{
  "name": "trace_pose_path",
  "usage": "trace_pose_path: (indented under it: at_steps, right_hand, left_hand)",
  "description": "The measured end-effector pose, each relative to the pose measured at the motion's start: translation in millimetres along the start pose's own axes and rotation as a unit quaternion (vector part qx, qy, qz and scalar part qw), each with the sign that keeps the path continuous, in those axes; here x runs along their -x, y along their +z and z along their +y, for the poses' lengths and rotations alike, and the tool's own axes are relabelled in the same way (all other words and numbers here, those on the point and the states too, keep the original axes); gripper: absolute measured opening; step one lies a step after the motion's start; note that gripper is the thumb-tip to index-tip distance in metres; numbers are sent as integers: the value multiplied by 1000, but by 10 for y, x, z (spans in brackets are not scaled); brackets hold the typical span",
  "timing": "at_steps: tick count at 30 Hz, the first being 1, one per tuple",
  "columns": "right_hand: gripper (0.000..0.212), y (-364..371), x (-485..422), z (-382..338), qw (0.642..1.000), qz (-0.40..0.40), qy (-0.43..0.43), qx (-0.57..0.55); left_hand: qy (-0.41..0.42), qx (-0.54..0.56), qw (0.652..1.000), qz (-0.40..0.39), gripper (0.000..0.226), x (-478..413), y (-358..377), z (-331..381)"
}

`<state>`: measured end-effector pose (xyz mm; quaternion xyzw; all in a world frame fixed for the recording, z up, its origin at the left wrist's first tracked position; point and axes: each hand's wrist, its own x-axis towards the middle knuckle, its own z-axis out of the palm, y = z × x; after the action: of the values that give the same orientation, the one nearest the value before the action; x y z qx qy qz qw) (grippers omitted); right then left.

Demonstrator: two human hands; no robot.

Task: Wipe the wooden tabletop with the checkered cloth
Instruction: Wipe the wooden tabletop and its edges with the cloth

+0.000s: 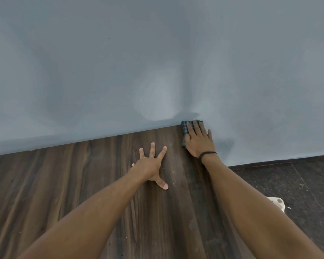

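The dark wooden tabletop fills the lower left and runs up to a grey wall. A folded checkered cloth lies at the table's far right corner, against the wall. My right hand presses flat on the cloth with straight fingers and covers most of it; a dark band circles that wrist. To its left, my left hand rests on the bare wood with its fingers spread wide.
The grey wall stands along the table's far edge. Right of the table a dark speckled floor lies lower down, with a small white object partly hidden behind my right forearm. Small pale specks dot the wood.
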<state>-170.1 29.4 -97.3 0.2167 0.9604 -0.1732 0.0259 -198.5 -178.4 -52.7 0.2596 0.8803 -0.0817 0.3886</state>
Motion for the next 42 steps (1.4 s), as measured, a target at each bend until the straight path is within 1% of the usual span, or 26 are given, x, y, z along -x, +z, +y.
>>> trace_pose_path:
  at_steps: [2, 5, 6, 8, 10, 11, 13, 15, 16, 17, 19, 20, 23, 24, 26, 28, 29, 32, 33, 35, 36, 37, 38, 40, 41, 42]
  right_hand:
    - [59, -11, -57, -184, 1000, -12, 4, -1]
    - [58, 156, 317, -251, 996, -10, -90, 4]
    - [58, 178, 462, -168, 995, -1, -98, 8]
    - [58, 138, 481, -27, 998, 16, -60, 13]
    - [59, 90, 302, -56, 1000, 14, -2, -7]
    - [59, 107, 252, -117, 1000, 15, 10, -6]
    - [59, 152, 370, -151, 999, 14, -33, 11]
    - [59, 207, 615, 58, 997, 14, -81, 12]
    - [60, 175, 685, 164, 997, 22, -67, 20]
    - [63, 144, 683, 233, 999, 37, -33, 17]
    - [67, 102, 683, 193, 999, 48, 24, -2]
    - [67, 128, 745, 125, 998, 50, 22, 12]
    - [66, 238, 1077, 148, 997, 36, -57, 38]
    - [67, 209, 1120, 218, 997, 31, -52, 37]
    - [67, 142, 969, 267, 999, 39, -2, 29]
    - [62, 104, 787, 127, 998, 38, 43, 2]
    - [61, 140, 805, 48, 999, 36, 33, 8]
    - [60, 241, 1245, 149, 997, 32, -64, 27]
    - [60, 217, 1354, 264, 997, 25, -57, 37]
    - [62, 178, 1288, 378, 999, 43, 13, 23]
    - [64, 163, 1246, 328, 997, 52, 47, 12]
    - [65, 186, 1266, 234, 996, 64, 53, 23]
    - [64, 243, 1357, 166, 996, 73, 29, 46]
    - [63, 331, 1640, 175, 996, 55, -43, 54]
    - [63, 318, 1738, 246, 997, 42, -46, 53]
    - [65, 293, 1728, 302, 997, 48, -24, 47]
  left_hand:
    - [2, 0, 1000, -2, 146, -7, -7, 0]
    - [4, -7, 1000, 6, 146, 14, 13, 17]
    - [4, -10, 1000, 9, 146, 16, 24, 11]
    - [5, -8, 1000, 13, 146, 8, 29, -3]
    - [7, -4, 1000, 14, 146, 3, 25, -28]
    - [10, -5, 1000, 15, 146, -5, 26, -35]
    - [14, -7, 1000, 17, 146, -6, 33, -27]
    - [12, -7, 1000, 20, 146, 2, 49, -24]
    - [9, -7, 1000, 22, 145, 4, 50, -31]
    - [9, -5, 1000, 21, 145, 1, 43, -36]
    - [12, -1, 1000, 11, 145, -12, 23, -31]
    - [13, 0, 1000, 8, 145, -14, 18, -21]
    - [12, -1, 1000, 13, 145, 3, 27, -19]
    - [12, -2, 1000, 16, 145, 12, 30, -24]
    - [12, -3, 1000, 16, 144, 24, 26, -22]
    - [12, -8, 1000, 13, 144, 24, 7, -22]
    - [11, -11, 1000, 11, 144, 28, 1, -17]
    - [13, -17, 1000, 10, 144, 44, 2, -3]
    - [15, -19, 1000, 14, 144, 45, 7, -8]
    - [15, -17, 1000, 18, 143, 38, 1, -29]
    - [15, -15, 1000, 17, 143, 38, -4, -36]
    - [15, -14, 1000, 17, 144, 35, 1, -36]
    - [19, -14, 1000, 20, 144, 33, 10, -29]
    - [26, -9, 999, 32, 141, 37, 39, -26]
    - [26, -2, 999, 43, 139, 58, 64, -36]
    - [26, 6, 998, 57, 136, 93, 98, -45]
